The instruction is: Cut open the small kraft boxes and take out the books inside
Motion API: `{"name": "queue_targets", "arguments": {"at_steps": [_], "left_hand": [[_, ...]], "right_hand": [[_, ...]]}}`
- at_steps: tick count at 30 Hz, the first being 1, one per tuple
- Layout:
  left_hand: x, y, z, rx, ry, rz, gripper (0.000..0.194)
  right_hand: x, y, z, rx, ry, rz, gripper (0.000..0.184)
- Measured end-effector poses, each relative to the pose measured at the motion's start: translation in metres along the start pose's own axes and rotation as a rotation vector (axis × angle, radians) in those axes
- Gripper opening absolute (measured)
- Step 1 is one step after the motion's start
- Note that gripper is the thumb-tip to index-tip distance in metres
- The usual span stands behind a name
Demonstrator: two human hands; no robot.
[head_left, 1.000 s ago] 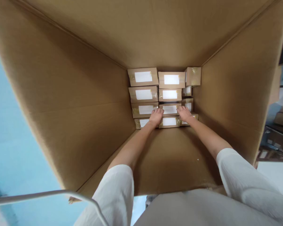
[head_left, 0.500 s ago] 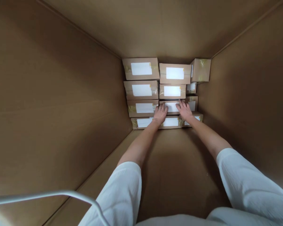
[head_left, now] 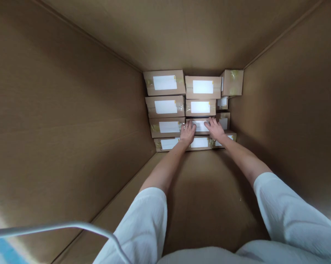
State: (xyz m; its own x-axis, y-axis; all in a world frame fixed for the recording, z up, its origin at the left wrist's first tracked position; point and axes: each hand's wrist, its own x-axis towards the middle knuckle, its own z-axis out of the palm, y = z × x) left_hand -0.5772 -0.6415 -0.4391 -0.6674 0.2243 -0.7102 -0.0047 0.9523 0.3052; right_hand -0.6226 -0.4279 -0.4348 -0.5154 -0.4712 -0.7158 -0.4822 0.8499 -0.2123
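Deep inside a big brown box [head_left: 72, 110], a small box [head_left: 200, 126] lies low down, in the middle, between two hands. It has a white label on top. Its long side runs left to right, so one end points at each hand.

The left hand [head_left: 187, 132] is over the left end, and the right hand [head_left: 216, 131] is over the right end. Both come in from the near side, and neither hand looks closer to the box than the other. The fingers are bent and a bit spread, with a gap between the two hands where the label shows. I cannot tell if the hands hold the small box tight or just touch it.

Other boxes sit close all around it: a left box [head_left: 168, 127], a right box [head_left: 223, 123], a near box [head_left: 199, 143] and a far box [head_left: 200, 107]. A thin dark gap shows on the far side, just before the far box.
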Motion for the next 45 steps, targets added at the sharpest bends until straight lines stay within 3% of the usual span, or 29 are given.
{"name": "queue_targets", "arguments": {"at_steps": [7, 16, 23, 30, 35, 38, 41, 45], "left_hand": [[-0.010, 0.001, -0.023, 0.070, 0.060, 0.079, 0.070], [-0.042, 0.015, -0.068, 0.119, 0.164, 0.174, 0.088], [-0.090, 0.037, -0.146, 0.168, 0.284, 0.318, 0.083], [-0.140, 0.065, -0.236, 0.313, 0.368, 0.577, 0.086], [-0.167, 0.100, -0.304, 0.322, 0.447, 0.755, 0.084], [-0.181, 0.133, -0.330, 0.297, 0.533, 0.778, 0.080], [-0.194, 0.175, -0.339, 0.269, 0.610, 0.799, 0.077], [-0.207, 0.242, -0.329, 0.209, 0.684, 0.817, 0.075]], "right_hand": [[-0.025, 0.009, -0.020, -0.027, 0.096, -0.045, 0.087], [-0.075, 0.012, -0.058, -0.048, 0.215, -0.062, 0.087], [-0.139, 0.001, -0.113, 0.017, 0.364, 0.020, 0.085], [-0.235, -0.021, -0.157, 0.082, 0.566, 0.160, 0.080], [-0.297, -0.021, -0.179, 0.158, 0.743, 0.249, 0.086], [-0.330, -0.011, -0.185, 0.183, 0.866, 0.332, 0.088], [-0.364, 0.003, -0.186, 0.177, 0.959, 0.421, 0.088], [-0.414, 0.024, -0.172, 0.159, 1.036, 0.539, 0.086]]}}
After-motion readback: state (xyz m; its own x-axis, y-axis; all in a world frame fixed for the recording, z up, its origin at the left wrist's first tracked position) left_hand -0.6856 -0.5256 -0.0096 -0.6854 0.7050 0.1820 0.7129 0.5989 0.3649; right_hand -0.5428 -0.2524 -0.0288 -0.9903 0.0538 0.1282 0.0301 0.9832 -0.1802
